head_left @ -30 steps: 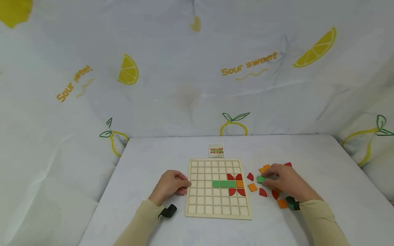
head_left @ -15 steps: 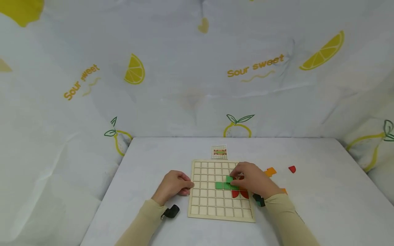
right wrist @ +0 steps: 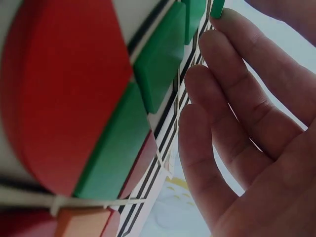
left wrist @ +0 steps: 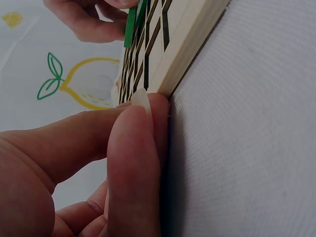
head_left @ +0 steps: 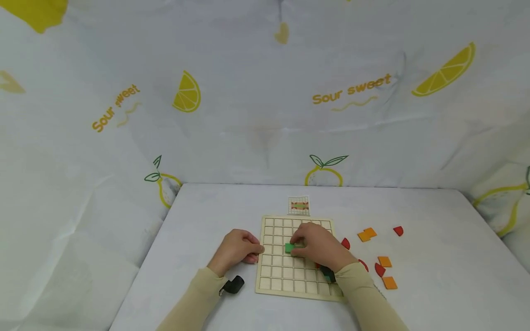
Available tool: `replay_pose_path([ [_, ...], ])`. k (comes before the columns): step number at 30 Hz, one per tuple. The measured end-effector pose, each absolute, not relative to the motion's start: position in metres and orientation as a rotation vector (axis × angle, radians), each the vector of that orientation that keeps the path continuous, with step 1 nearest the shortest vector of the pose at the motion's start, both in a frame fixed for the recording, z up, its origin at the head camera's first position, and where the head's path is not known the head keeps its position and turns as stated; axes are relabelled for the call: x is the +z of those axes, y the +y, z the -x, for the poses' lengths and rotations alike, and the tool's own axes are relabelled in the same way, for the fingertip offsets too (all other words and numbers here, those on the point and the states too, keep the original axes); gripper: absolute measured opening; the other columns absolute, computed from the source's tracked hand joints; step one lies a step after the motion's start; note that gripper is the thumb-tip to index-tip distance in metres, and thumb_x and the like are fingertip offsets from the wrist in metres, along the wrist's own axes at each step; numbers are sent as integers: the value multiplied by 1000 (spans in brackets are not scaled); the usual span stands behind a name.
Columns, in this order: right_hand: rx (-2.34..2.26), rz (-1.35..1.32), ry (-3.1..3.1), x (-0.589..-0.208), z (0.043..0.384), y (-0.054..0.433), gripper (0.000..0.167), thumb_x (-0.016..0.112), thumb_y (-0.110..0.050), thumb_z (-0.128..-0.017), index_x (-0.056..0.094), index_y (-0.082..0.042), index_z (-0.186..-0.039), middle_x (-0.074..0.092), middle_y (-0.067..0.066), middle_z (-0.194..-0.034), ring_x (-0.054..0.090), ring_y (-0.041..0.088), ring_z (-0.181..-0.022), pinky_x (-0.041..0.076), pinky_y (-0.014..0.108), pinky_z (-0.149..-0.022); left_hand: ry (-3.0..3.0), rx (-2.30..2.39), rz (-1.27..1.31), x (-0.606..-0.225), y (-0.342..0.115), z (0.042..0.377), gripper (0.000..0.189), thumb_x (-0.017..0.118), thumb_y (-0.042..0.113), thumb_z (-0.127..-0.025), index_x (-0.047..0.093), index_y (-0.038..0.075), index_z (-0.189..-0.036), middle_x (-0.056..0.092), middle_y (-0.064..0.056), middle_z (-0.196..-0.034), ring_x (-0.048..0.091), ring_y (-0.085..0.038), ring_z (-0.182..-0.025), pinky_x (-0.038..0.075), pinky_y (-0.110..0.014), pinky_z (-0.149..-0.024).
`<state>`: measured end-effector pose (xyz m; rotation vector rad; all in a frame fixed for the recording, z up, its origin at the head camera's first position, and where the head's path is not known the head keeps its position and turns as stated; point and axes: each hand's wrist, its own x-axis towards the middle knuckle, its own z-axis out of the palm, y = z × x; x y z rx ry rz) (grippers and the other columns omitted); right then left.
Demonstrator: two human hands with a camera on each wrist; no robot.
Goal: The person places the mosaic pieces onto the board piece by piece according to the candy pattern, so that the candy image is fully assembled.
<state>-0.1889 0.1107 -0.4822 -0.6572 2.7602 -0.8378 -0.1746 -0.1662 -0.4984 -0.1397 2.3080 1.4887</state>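
My left hand [head_left: 236, 250] pinches the left edge of a pale wooden grid board [head_left: 276, 273]; in the left wrist view its thumb [left wrist: 133, 153] and index fingertip meet at the rim. Over the middle of the board my right hand [head_left: 320, 246] pinches a green square tile [head_left: 290, 248] between thumb and index finger. That tile is at the left end of the green row, close over the grid. Other tiles on the board are mostly hidden beneath the right hand; the right wrist view shows a red quarter-circle piece [right wrist: 69, 89], green squares [right wrist: 160, 59] and an orange piece [right wrist: 81, 222].
Behind the board lies a small pattern card [head_left: 299, 205]. Loose orange squares [head_left: 384, 261] and red quarter-circle pieces [head_left: 398, 231] are scattered to the right on the white tabletop [head_left: 447, 276]. A lemon-print cloth [head_left: 256, 92] hangs at the back.
My right hand has carried the green tile leftward from the loose pieces onto the board, to the green row's left end. My left hand has stayed at the board's edge.
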Motion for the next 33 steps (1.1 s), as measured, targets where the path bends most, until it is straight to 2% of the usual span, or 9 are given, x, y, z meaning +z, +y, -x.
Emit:
replay_pose_path([
  [7, -793, 722, 2788, -482, 188, 110, 18, 91, -32, -89, 82, -23, -101, 70, -14, -97, 59, 6, -91, 56, 34, -87, 2304, 1491, 131, -497, -165, 177, 21, 89, 18, -89, 74, 6, -100, 77, -6, -79, 72, -10, -63, 64, -26, -63],
  [18, -815, 684, 2795, -477, 190, 114, 14, 90, -29, -90, 82, -22, -100, 71, -13, -96, 61, 7, -90, 57, 33, -85, 2312, 1481, 135, -494, -166, 176, 24, 89, 18, -88, 74, 5, -100, 77, -6, -78, 72, -10, -62, 63, -26, -63],
  [25, -1014, 539, 2740, -474, 196, 153, 14, 81, -24, -98, 81, -20, -111, 74, -9, -107, 67, 13, -102, 59, 40, -93, 2307, 1468, 154, -498, -167, 175, 22, 89, 19, -87, 75, 7, -98, 77, -6, -77, 71, -10, -61, 63, -26, -63],
  [29, -1009, 437, 2783, -469, 198, 186, 16, 78, -27, -99, 81, -23, -115, 75, -6, -113, 67, 21, -111, 59, 44, -97, 2313, 1469, 142, -498, -166, 175, 22, 90, 20, -87, 75, 7, -98, 77, -5, -76, 71, -10, -61, 63, -26, -62],
  [33, -980, 266, 2787, -468, 196, 222, 25, 78, -30, -99, 79, -21, -123, 74, 3, -124, 66, 28, -114, 62, 44, -92, 2315, 1468, 146, -496, -164, 175, 23, 90, 19, -88, 74, 6, -99, 77, -5, -76, 71, -10, -61, 62, -25, -62],
])
